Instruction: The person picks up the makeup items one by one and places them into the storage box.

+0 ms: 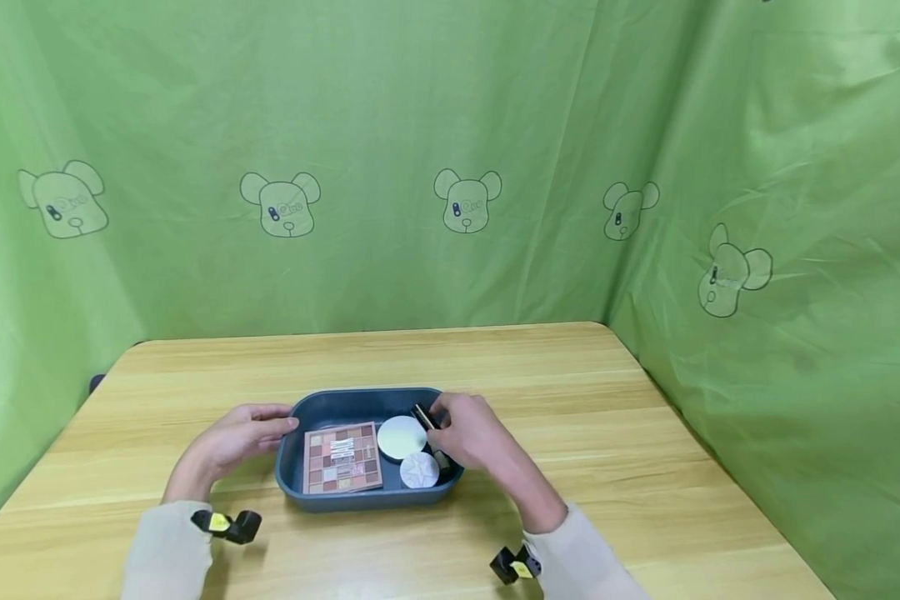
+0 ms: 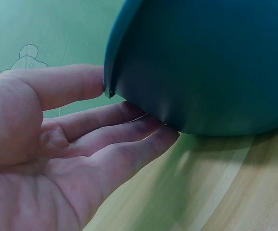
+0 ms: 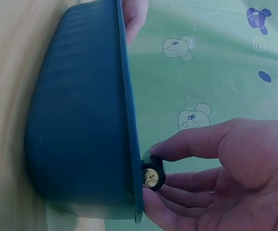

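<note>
A dark blue tray (image 1: 360, 502) stands on the table. At its left end my left hand (image 1: 243, 435) holds the rim, the thumb at the edge and the other fingers (image 2: 124, 144) against the outer wall. My right hand (image 1: 468, 432) pinches a black lipstick tube (image 3: 153, 175) at the right end; its round base carries a gold label. Inside the tray lie an eyeshadow palette (image 1: 341, 460), a round white compact (image 1: 402, 437) and a smaller round case (image 1: 420, 471) with a star pattern. Part of the tube is hidden behind the right fingers.
The wooden table (image 1: 570, 400) runs back to a green curtain (image 1: 375, 275) printed with bear heads, which also hangs along both sides. Each wrist wears a small black camera mount, the left one (image 1: 228, 525) and the right one (image 1: 516, 565).
</note>
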Action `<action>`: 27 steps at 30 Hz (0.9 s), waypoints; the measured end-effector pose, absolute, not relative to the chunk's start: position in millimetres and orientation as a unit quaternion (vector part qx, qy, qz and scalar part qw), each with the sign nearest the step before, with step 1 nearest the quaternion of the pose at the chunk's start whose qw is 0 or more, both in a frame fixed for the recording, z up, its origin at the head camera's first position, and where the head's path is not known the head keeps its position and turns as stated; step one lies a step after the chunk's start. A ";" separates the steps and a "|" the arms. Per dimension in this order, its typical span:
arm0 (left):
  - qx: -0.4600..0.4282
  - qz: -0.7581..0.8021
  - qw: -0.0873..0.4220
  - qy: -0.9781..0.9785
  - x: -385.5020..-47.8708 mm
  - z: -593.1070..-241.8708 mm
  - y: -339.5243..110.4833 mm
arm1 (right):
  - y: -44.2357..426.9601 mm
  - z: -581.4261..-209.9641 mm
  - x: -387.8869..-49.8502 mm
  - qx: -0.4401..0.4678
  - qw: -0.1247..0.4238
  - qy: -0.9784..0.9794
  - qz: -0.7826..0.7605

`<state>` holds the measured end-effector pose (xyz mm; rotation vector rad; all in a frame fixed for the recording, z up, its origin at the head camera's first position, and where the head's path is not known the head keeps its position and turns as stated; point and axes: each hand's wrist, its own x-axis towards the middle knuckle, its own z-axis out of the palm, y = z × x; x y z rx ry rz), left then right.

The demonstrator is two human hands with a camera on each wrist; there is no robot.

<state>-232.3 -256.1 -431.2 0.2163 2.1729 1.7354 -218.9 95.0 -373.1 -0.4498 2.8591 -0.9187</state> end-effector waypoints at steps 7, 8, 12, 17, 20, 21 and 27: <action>0.076 0.612 0.177 0.767 -231.7 -430.4 -256.0 | 89.6 -376.3 -216.5 -0.171 0.060 0.936 -0.301; 0.076 0.611 0.177 0.767 -231.4 -430.0 -255.8 | 88.6 -376.6 -216.0 -0.175 0.060 0.936 -0.301; 0.074 0.610 0.177 0.769 -230.5 -429.0 -255.3 | 84.1 -379.2 -214.4 -0.184 0.065 0.935 -0.297; 0.073 0.609 0.178 0.770 -230.1 -428.8 -255.2 | 80.6 -381.9 -212.0 -0.194 0.073 0.934 -0.292; 0.072 0.611 0.177 0.769 -230.2 -428.6 -255.3 | 78.8 -383.6 -210.5 -0.199 0.083 0.930 -0.299; 0.073 0.611 0.177 0.768 -230.3 -428.4 -255.2 | 78.4 -383.8 -210.0 -0.199 0.087 0.928 -0.302; 0.076 0.612 0.176 0.767 -231.1 -429.6 -255.7 | 73.8 -387.2 -207.5 -0.193 0.105 0.922 -0.318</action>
